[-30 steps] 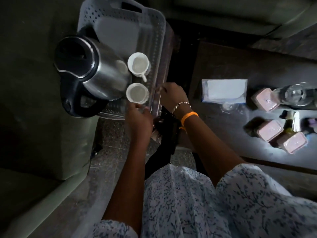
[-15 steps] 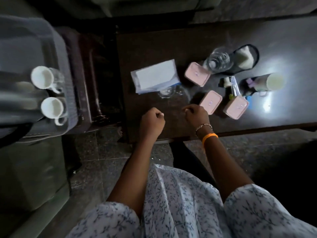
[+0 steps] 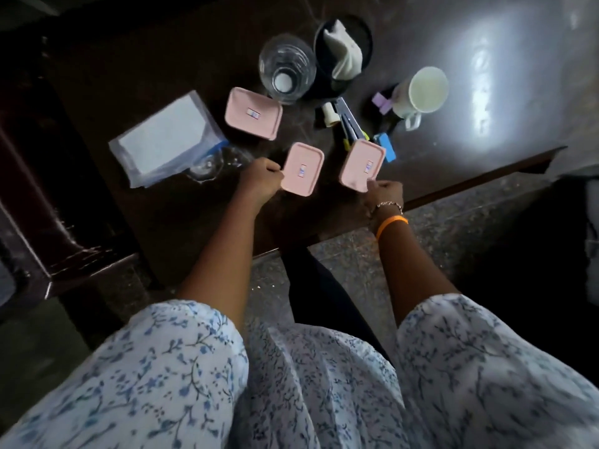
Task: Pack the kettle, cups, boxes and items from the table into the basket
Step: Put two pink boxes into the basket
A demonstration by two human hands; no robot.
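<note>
Three pink lidded boxes lie on the dark table (image 3: 437,150). My left hand (image 3: 262,180) is curled on the left edge of the middle pink box (image 3: 303,168). The fingers of my right hand (image 3: 384,191) close on the near corner of the right pink box (image 3: 363,163). The third pink box (image 3: 253,113) lies farther back, untouched. A white cup (image 3: 421,90) stands at the back right, and a clear glass (image 3: 287,68) behind the boxes. The basket and kettle are out of view.
A plastic bag with white paper (image 3: 168,137) lies left of the boxes, with a small clear glass item (image 3: 207,165) at its near corner. A black container holding a white cloth (image 3: 343,53), pens (image 3: 350,121), a blue item (image 3: 385,150) and a purple clip (image 3: 382,103) sit behind.
The view swung right, away from the basket with the kettle and two cups. Both hands moved from the basket rim to the table and closed on two pink boxes.
</note>
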